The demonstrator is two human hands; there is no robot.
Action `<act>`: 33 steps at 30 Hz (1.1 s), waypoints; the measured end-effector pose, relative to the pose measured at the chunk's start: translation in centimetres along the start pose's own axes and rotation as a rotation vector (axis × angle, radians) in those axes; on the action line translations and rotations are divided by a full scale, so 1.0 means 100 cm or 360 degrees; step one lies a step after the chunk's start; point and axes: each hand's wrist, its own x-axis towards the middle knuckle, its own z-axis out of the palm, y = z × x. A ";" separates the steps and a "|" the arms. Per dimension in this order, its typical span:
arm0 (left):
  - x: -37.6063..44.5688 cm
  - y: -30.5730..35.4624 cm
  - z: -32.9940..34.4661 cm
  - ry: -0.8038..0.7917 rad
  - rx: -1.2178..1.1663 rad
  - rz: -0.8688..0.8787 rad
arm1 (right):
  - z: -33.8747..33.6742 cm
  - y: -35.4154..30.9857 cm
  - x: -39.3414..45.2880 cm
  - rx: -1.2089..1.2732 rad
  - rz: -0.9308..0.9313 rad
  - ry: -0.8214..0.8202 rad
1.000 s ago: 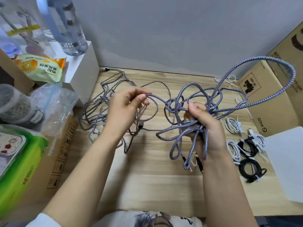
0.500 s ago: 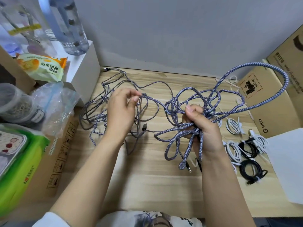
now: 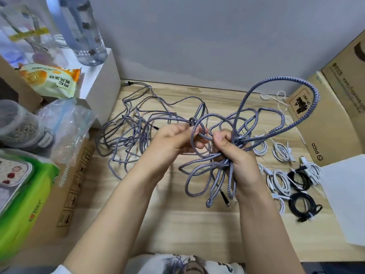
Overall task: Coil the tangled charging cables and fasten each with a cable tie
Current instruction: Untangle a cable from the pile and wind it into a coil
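I see a wooden desk (image 3: 177,224) against a grey wall. Above it, my left hand (image 3: 171,143) pinches a strand of the tangled braided cable (image 3: 276,115); my right hand (image 3: 235,153) clutches its bunched loops. Tied coils (image 3: 296,178) lie beside a cardboard box (image 3: 325,123) printed "PICO".

A wooden table (image 3: 197,230) carries tangled braided cables (image 3: 126,135) — and coiled, tied cables (image 3: 282,178).

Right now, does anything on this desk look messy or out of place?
Yes: the braided cables form one knotted snarl, held by both hands and trailing over the table, whereas the coiled cables on the right lie neatly bundled.
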 end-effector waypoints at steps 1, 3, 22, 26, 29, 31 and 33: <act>0.000 -0.001 0.000 0.0047 0.0173 0.0087 | 0.002 -0.002 -0.001 0.0016 0.0054 0.0036; 0.001 -0.007 -0.002 0.0230 0.0641 0.0311 | 0.005 -0.005 -0.002 0.0097 0.0169 0.0086; 0.011 -0.011 -0.009 0.0628 0.1530 0.1055 | -0.004 -0.017 -0.002 0.0197 0.0444 -0.0066; -0.006 0.011 0.004 0.0444 0.0703 0.0698 | -0.011 -0.019 0.004 0.0606 0.0654 -0.0289; -0.017 0.024 0.012 0.0328 0.0323 0.0648 | -0.008 -0.021 0.014 0.0582 0.0808 -0.0318; -0.020 0.028 0.016 0.0267 0.0179 0.0628 | -0.003 -0.023 0.013 0.0358 0.0731 -0.0220; -0.021 0.030 0.017 0.0232 0.0008 0.0575 | 0.001 -0.025 0.010 0.0515 0.0691 -0.0125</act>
